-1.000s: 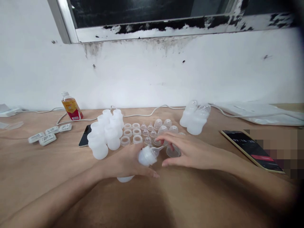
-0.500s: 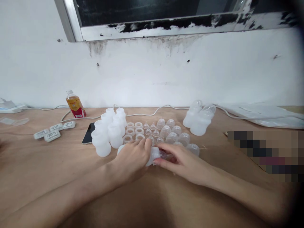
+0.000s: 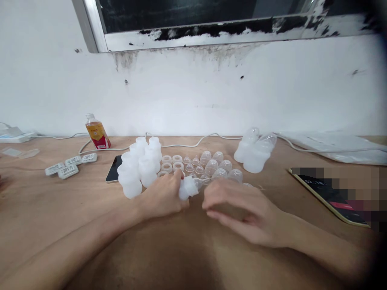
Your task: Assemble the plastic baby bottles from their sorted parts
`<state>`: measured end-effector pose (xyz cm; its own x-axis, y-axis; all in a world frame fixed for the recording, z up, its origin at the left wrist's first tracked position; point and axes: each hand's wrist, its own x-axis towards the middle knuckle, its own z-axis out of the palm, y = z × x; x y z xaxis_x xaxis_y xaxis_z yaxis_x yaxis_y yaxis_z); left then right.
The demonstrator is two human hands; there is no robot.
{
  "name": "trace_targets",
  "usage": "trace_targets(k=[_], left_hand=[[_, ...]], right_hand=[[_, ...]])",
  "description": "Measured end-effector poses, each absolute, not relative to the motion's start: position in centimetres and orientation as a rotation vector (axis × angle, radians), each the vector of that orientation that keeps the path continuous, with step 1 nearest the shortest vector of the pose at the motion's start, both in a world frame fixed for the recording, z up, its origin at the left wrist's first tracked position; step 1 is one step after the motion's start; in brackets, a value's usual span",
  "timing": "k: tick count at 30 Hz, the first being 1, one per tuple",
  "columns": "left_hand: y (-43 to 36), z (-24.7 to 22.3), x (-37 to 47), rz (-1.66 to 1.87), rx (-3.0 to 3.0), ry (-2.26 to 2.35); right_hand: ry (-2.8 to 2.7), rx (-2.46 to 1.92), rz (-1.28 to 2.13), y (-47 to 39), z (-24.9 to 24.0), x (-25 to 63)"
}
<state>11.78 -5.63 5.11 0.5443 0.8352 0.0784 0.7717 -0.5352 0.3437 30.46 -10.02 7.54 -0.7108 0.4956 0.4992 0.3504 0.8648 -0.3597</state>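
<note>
My left hand [image 3: 166, 192] is wrapped round a frosted white bottle [image 3: 188, 187], tilted with its collar and clear nipple pointing right. Just right of the nipple, my right hand [image 3: 238, 205] is off the bottle, its thumb and fingertips brought together; whether anything small is between them cannot be made out. Several open white bottles [image 3: 131, 177] stand to the left. Behind my hands lie white rings [image 3: 167, 167], clear nipples [image 3: 189, 168] and clear dome caps [image 3: 211, 167] in rows. Two capped bottles [image 3: 256, 155] stand at the back right.
A dark phone [image 3: 113, 169] lies left of the bottles. Further left are small white packs [image 3: 68, 170] and a drink bottle [image 3: 98, 133]. A cable [image 3: 193, 144] runs along the wall. At right lie a plastic bag [image 3: 326, 149] and a dark device [image 3: 332, 199], partly pixelated.
My right hand has let go of the bottle's nipple end and moved right and slightly down. The bottle, still in my left hand, now shows its collar and nipple uncovered.
</note>
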Motion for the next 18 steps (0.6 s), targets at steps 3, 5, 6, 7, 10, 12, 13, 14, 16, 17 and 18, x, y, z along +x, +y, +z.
trace_targets(k=[3, 5, 6, 7, 10, 12, 13, 14, 16, 17, 18], left_hand=[[-5.7, 5.2, 11.7, 0.393, 2.655, 1.312], [-5.9, 5.2, 11.8, 0.405, 2.728, 1.315], [-6.1, 5.2, 11.8, 0.395, 2.755, 1.316], [-6.2, 5.2, 11.8, 0.381, 2.775, 1.319], [-6.3, 5.2, 11.9, 0.349, 2.788, 1.326], [-6.3, 5.2, 12.0, 0.341, 2.781, 1.328], [-6.3, 5.2, 12.0, 0.335, 2.786, 1.326], [-6.4, 5.1, 12.1, 0.325, 2.797, 1.323], [-6.5, 5.1, 12.1, 0.302, 2.814, 1.318], [-6.5, 5.0, 12.1, 0.298, 2.811, 1.315], [-6.5, 5.0, 12.1, 0.304, 2.793, 1.309]], right_hand=[[-2.246, -1.041, 0.259, -9.1, 6.8, 30.3], [-2.223, -1.274, 0.376, -8.5, 6.4, 30.3], [-2.241, -1.334, 0.467, -8.2, 6.3, 30.4], [-2.261, -1.359, 0.563, -8.0, 6.2, 30.4], [-2.252, -1.317, 0.747, -7.8, 6.1, 30.6], [-2.183, -1.304, 0.771, -7.7, 6.1, 30.6], [-2.155, -1.305, 0.775, -7.7, 6.1, 30.6], [-2.137, -1.306, 0.778, -7.7, 6.0, 30.5], [-2.131, -1.305, 0.775, -7.7, 6.0, 30.5], [-2.138, -1.295, 0.757, -7.7, 6.1, 30.5], [-2.150, -1.280, 0.729, -7.7, 6.2, 30.5]])
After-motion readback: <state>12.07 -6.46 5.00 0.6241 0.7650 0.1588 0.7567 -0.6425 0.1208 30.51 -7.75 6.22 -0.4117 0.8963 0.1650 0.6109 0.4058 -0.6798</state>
